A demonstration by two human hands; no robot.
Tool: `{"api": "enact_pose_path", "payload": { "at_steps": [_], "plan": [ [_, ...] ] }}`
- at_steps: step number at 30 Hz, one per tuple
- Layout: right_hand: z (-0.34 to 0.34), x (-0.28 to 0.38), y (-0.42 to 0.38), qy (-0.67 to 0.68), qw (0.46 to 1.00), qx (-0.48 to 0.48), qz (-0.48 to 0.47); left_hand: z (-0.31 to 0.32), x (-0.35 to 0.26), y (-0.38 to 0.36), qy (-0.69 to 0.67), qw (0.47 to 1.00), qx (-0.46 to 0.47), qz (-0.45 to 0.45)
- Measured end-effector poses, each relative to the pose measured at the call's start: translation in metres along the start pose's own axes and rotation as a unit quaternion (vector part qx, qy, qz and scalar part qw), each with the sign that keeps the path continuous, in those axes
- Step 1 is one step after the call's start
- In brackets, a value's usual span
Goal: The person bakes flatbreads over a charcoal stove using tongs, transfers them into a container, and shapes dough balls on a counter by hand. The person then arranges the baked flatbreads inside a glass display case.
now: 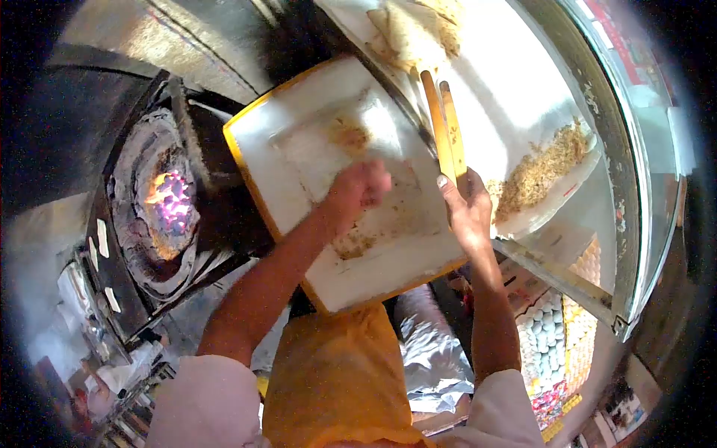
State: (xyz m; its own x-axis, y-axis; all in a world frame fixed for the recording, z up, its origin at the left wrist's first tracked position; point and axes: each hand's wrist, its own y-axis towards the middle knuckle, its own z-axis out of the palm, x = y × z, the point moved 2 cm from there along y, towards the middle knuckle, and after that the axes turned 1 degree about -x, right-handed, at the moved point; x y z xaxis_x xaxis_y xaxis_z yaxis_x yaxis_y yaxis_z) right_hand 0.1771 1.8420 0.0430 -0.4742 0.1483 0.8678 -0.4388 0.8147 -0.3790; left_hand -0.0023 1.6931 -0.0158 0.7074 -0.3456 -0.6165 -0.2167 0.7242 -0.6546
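Note:
My right hand point(470, 212) is closed round the lower end of a pair of wooden tongs point(447, 127). The tongs' two dark tips point up toward pale, folded flat pieces point(407, 37) on the bright metal counter. My left hand point(360, 190) is curled over a white board with a yellow edge point(314, 179), its fingers closed; what they hold, if anything, is hidden. Brown crumbs point(351, 137) are scattered on the board above and below that hand.
Left of the board, glowing coals burn in a round stove point(173, 201). A pile of brown shreds point(544, 168) lies on the counter at the right, beside a curved glass edge point(650, 224). Egg trays point(544, 340) stand lower right.

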Motion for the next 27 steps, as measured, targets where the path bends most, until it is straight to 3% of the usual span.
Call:
{"api": "enact_pose_path", "payload": {
  "at_steps": [2, 3, 4, 6, 8, 9, 11, 14, 17, 18, 21, 23, 26, 27],
  "plan": [
    [0.012, -0.009, -0.016, -0.037, 0.989, 0.021, -0.142, -0.018, 0.061, -0.034, 0.043, 0.997, -0.040, -0.059],
    [0.021, -0.005, -0.032, -0.012, 0.989, 0.079, -0.124, -0.024, 0.081, -0.061, 0.078, 0.995, -0.035, -0.050],
    [0.026, -0.019, -0.045, -0.110, 0.983, 0.127, -0.074, -0.033, 0.104, -0.092, 0.111, 0.992, -0.030, -0.041],
    [0.054, -0.045, -0.073, -0.196, 0.959, 0.196, -0.060, -0.081, 0.190, -0.139, 0.167, 0.985, -0.040, -0.033],
    [0.079, -0.049, -0.111, -0.206, 0.953, 0.220, -0.027, -0.092, 0.162, -0.207, 0.371, 0.909, -0.091, -0.170],
    [0.088, -0.077, -0.133, -0.182, 0.950, 0.239, -0.090, -0.106, 0.173, -0.232, 0.377, 0.900, -0.139, -0.167],
    [0.112, -0.082, -0.162, -0.185, 0.933, 0.295, 0.086, -0.144, 0.198, -0.280, 0.379, 0.892, -0.187, -0.161],
    [0.131, -0.072, -0.212, -0.076, 0.942, 0.273, 0.183, -0.212, 0.230, -0.345, 0.351, 0.894, -0.224, -0.168],
    [0.151, -0.110, -0.252, 0.001, 0.966, 0.203, 0.160, -0.292, 0.255, -0.391, 0.324, 0.895, -0.257, -0.164],
    [0.158, -0.107, -0.270, 0.095, 0.962, 0.190, 0.169, -0.321, 0.262, -0.404, 0.315, 0.896, -0.267, -0.162],
    [0.177, -0.036, -0.326, 0.070, 0.980, 0.137, 0.127, -0.399, 0.279, -0.439, 0.285, 0.901, -0.292, -0.149],
    [0.202, -0.037, -0.360, 0.120, 0.976, 0.148, 0.104, -0.443, 0.286, -0.462, 0.262, 0.905, -0.305, -0.139],
    [0.250, -0.011, -0.403, 0.186, 0.950, 0.188, 0.167, -0.490, 0.296, -0.496, 0.223, 0.912, -0.321, -0.123],
    [0.260, -0.009, -0.414, 0.115, 0.961, 0.217, 0.130, -0.501, 0.298, -0.505, 0.211, 0.914, -0.325, -0.118]
  ]
}}
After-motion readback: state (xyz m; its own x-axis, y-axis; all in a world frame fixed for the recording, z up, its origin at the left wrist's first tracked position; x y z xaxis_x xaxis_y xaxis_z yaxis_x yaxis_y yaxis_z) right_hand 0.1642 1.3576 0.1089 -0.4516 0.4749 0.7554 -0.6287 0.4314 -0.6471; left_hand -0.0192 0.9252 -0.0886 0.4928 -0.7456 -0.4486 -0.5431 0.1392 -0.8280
